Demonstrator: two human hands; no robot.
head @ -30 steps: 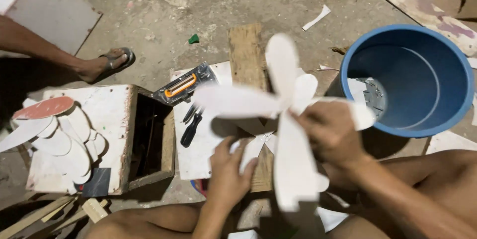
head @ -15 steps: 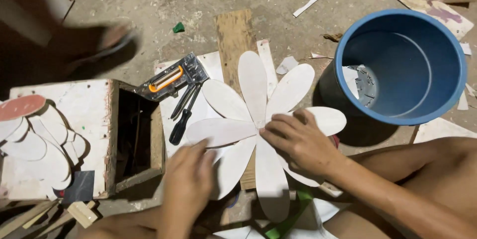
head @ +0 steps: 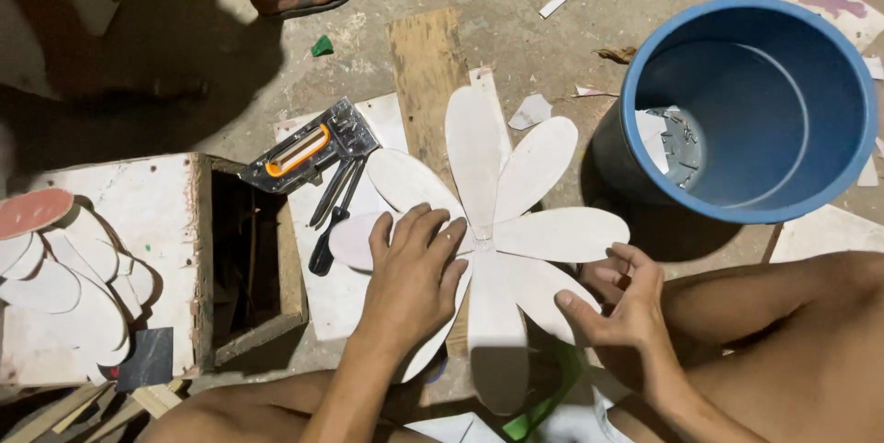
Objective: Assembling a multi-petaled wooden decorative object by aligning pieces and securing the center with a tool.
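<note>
Petals of white flower cutout [head: 502, 222] already joined at centre, fanned flat over wooden plank [head: 425, 65] on concrete floor. Left hand [head: 412, 279] pressed palm-down, fingers spread, on left-side petals near hub; gripped nothing. Right hand [head: 619, 300] loosely curled at lower-right petal edge, fingertips touching it, nothing clasped. Staple gun [head: 308, 150] and pliers [head: 333, 213] lay just left, untouched. Spare petals [head: 55, 277] stacked on white box [head: 138, 213]. Blue bucket [head: 755, 102] stood right. Assembly seemingly near complete; remaining fastening not discernible.
</note>
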